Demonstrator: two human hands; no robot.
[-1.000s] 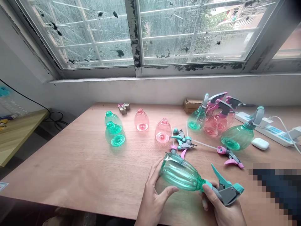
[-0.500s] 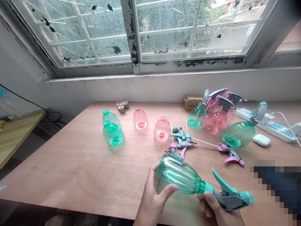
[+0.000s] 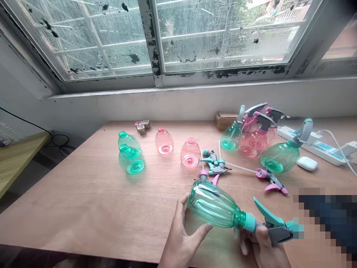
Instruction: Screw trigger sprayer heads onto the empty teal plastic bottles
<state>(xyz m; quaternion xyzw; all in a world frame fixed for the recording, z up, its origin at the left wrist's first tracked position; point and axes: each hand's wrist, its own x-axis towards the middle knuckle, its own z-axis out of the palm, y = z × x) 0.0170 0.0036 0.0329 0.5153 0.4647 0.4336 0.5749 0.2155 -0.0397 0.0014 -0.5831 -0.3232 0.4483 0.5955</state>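
Note:
My left hand (image 3: 182, 238) cups the body of a clear green spray bottle (image 3: 213, 204), which lies tilted on its side above the wooden table (image 3: 92, 201). My right hand (image 3: 262, 247) grips the bottle's neck and its teal and grey trigger head (image 3: 275, 225). Just beyond the bottle lie loose trigger heads: two teal ones (image 3: 214, 163), a pink one partly hidden behind the bottle (image 3: 208, 176) and another pink one (image 3: 272, 181) to the right.
Two open green bottles (image 3: 130, 157) and two open pink bottles (image 3: 178, 147) lie mid-table. Several assembled spray bottles (image 3: 258, 139) stand at the back right by a small cardboard box (image 3: 223, 120), a power strip (image 3: 323, 147) and a white case (image 3: 306, 163). A blurred patch covers the lower right.
The trigger head has turned in my right hand relative to the bottle, and my fingers have shifted on the neck. The view has moved slightly down and left.

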